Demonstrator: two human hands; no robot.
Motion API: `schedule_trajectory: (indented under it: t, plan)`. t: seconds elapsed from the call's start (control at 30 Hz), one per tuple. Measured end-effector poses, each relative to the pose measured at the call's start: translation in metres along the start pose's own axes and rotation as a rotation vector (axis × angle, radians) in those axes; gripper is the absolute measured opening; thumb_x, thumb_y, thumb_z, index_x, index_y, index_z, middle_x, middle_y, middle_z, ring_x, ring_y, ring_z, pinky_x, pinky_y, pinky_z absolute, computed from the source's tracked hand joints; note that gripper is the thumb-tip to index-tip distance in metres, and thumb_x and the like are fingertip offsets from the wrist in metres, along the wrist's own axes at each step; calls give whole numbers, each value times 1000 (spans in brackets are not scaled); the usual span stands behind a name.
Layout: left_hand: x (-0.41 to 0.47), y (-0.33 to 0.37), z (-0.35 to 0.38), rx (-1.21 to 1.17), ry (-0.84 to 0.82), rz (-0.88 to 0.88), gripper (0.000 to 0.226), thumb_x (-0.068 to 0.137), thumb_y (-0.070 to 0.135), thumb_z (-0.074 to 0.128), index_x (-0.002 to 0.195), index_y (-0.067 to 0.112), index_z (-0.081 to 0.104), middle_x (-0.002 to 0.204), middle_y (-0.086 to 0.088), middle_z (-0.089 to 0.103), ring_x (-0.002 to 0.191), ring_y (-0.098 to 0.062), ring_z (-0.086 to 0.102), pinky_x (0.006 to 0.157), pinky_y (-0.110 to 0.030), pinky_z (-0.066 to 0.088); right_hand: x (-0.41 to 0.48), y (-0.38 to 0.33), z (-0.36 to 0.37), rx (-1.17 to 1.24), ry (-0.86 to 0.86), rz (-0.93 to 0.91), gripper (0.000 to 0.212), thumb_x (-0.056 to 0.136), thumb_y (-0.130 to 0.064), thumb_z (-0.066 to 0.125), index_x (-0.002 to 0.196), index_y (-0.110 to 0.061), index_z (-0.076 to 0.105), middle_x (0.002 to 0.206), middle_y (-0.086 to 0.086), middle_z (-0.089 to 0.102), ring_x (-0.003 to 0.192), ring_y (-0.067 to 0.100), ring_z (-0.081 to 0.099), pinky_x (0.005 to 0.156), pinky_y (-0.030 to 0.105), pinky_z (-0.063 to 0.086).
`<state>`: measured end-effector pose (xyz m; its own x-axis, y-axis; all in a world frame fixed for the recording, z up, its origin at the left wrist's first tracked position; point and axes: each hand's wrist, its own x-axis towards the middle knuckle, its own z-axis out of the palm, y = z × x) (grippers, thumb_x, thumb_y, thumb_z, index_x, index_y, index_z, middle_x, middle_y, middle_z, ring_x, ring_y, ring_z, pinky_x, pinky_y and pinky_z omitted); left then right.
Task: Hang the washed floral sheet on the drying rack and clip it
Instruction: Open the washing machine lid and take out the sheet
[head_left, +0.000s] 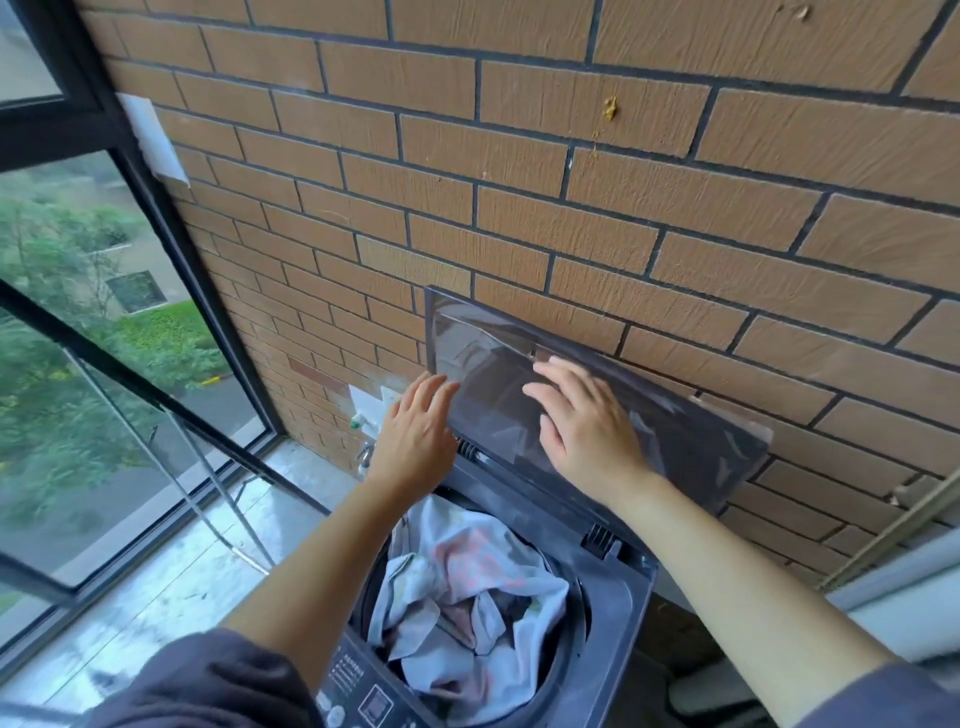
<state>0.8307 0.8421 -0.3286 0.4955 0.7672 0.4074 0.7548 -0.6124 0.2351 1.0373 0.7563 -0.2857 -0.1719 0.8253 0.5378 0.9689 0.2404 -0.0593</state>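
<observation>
A black metal window frame (166, 223) with clear glass panes fills the left side. Below it runs a pale, speckled stone ledge (171, 571), streaked and dull. At the ledge's far end a small metal tap (365, 456) sticks out of the wall.

The left hand (415, 436) is held up just beside the left edge of the washing machine's lid (488, 364), palm forward, fingers straight and close together, gripping nothing. Whether its fingertips touch the lid cannot be told. The lid is a flat, glossy, dark tinted panel with a grey rim, standing raised against the wall. The right hand (587, 421) lies flat on its face, fingers spread apart and straight, clasping nothing.

Behind them the wall (571, 182) is tan brick with a rough, combed texture and dark, recessed joints.

The washing machine (618, 597) is dark grey plastic, square-cornered, with a round drum open at the top. The floral sheet (467, 582) lies crumpled inside that drum, pale fabric with faded pink and green print, bunched in soft folds. A printed control panel (358, 696) sits along the machine's near edge
</observation>
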Motion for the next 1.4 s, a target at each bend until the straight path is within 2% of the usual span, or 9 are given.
schedule_trajectory:
  t: [0.3,0.57,0.63,0.73,0.9,1.03,1.2,1.3,1.4]
  plan:
    - [-121,-47,64,21,-335,-156,53,77,16,65,128,13,50,133,-7,49,123,-28,49,90,-38,46,-101,-57,109,178,-489,117,41,78,-18,37,112,-17,59,123,4,57,116,23,52,83,40,53]
    - [-149,-56,139,71,-810,-289,87,79,42,59,149,29,8,156,-6,4,140,-30,18,100,-45,39,-139,-61,183,173,-900,286,55,94,-24,44,146,-27,22,156,-4,8,143,22,11,108,39,30]
    - [-149,-57,160,56,-875,-326,95,76,42,61,149,31,1,156,-8,-4,131,-37,32,86,-43,46,-142,-55,201,150,-977,305,62,94,-27,46,147,-28,15,157,1,3,143,27,10,106,42,32]
    - [-150,-60,183,54,-948,-388,104,72,47,67,148,30,-2,144,-14,22,104,-36,56,66,-37,46,-148,-48,226,159,-1051,354,73,92,-30,51,149,-32,6,157,5,-3,140,31,21,100,42,39]
    - [-153,-62,202,11,-915,-487,40,77,37,54,113,19,55,102,-4,64,91,-29,63,67,-32,46,-161,-48,249,225,-1132,346,87,86,-29,57,149,-37,-4,157,4,-2,131,34,36,88,40,44]
    - [-149,-61,196,-404,-871,-732,18,85,19,46,78,13,62,78,-5,65,77,-25,61,68,-29,46,-172,-52,261,245,-1183,372,89,83,-28,61,148,-36,1,147,8,26,121,35,48,81,40,46]
    - [-141,-69,162,-818,-515,-971,31,84,-3,40,88,19,62,71,3,59,69,-18,57,60,-24,46,-155,-67,258,601,-732,1006,16,88,-11,48,94,-14,63,93,10,67,90,27,59,68,27,43]
    - [-146,-64,140,-886,-541,-819,34,85,-1,53,112,20,54,86,5,60,86,-22,60,70,-28,50,-112,-73,223,1004,-503,1197,23,91,-3,42,91,-8,64,87,7,63,82,19,56,63,22,41]
    - [-139,-48,126,-960,-595,-641,64,80,-5,58,129,31,38,99,23,56,98,3,59,77,-8,46,-68,-77,176,1220,-443,1090,29,92,-3,40,86,-14,66,88,9,66,82,18,59,74,28,47]
